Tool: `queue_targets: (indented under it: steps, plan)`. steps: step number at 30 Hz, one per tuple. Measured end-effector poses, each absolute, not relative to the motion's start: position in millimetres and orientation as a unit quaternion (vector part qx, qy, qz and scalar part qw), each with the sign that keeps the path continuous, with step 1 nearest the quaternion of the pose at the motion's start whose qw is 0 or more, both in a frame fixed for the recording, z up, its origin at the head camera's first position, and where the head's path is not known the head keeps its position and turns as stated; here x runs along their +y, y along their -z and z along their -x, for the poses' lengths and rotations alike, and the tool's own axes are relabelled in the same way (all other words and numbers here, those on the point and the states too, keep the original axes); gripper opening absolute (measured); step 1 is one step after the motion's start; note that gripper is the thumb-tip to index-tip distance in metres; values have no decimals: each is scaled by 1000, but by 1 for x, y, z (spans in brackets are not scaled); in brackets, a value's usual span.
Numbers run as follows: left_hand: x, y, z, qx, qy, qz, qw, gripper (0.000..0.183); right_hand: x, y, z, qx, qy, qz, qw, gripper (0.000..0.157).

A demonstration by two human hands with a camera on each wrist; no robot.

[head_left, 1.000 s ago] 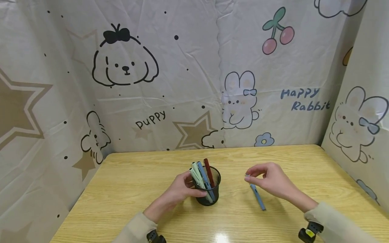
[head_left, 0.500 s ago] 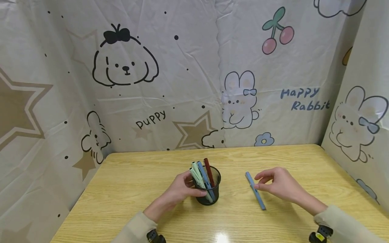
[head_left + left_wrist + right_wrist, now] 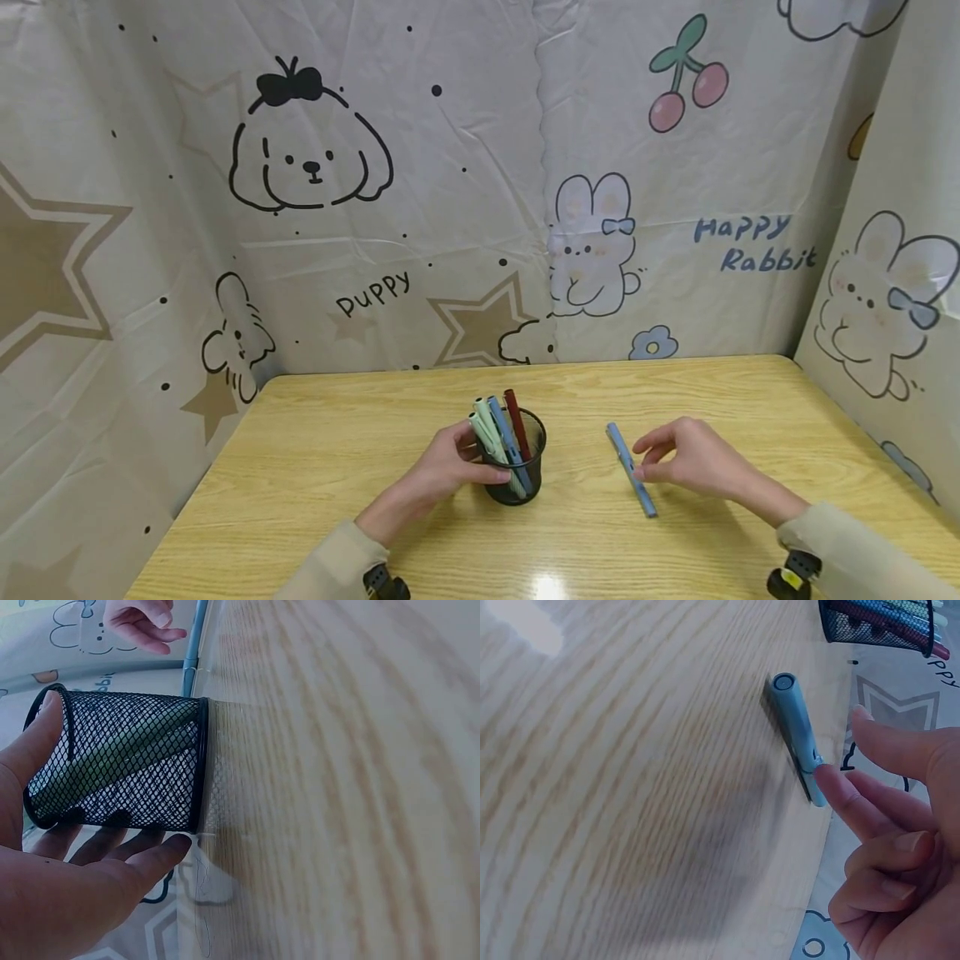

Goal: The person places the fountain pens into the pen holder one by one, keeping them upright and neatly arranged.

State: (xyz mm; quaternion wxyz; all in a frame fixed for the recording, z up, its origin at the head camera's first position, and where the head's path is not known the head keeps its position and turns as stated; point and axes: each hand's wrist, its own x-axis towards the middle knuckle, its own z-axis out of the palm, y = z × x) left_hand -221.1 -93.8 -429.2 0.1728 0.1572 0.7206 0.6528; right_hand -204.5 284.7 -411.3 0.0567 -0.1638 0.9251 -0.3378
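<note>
My left hand (image 3: 442,471) grips a black mesh pen holder (image 3: 536,482) from its left side, thumb in front. Two pale green pens (image 3: 487,433), a blue pen (image 3: 502,425) and a dark red pen (image 3: 517,422) lean inside it. Another blue pen (image 3: 624,452) lies slantwise on the table, to the holder's right. Just right of that pen is my right hand (image 3: 693,458), fingers loosely bent with nothing pinched between them. In the right wrist view, a fingertip (image 3: 826,777) appears at the lying pen (image 3: 795,720); whether it touches I cannot tell.
Both hands work over a light wood-grain table (image 3: 360,417). A printed cloth (image 3: 465,208) hangs behind it and along both sides. Each wrist carries a dark strap device, such as the one on the right wrist (image 3: 795,573).
My right hand has left the far end of the lying pen, moving right and nearer, its thumb and finger parting. The pen stays put. My left hand and the pen holder hold still.
</note>
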Motion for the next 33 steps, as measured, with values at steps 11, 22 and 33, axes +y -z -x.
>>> queue_targets:
  steps: [11, 22, 33]
  plan:
    - [-93, 430, 221, 722, -654, -153, 168, 71, 280, 417, 212, 943, 288, 157, 60, 36]
    - [-94, 430, 222, 722, -653, -154, 169, 72, 277, 417, 217, 954, 242, 167, 56, 37]
    - [-93, 429, 221, 723, -653, -158, 162, 70, 289, 418, 219, 945, 240, 212, 70, 34]
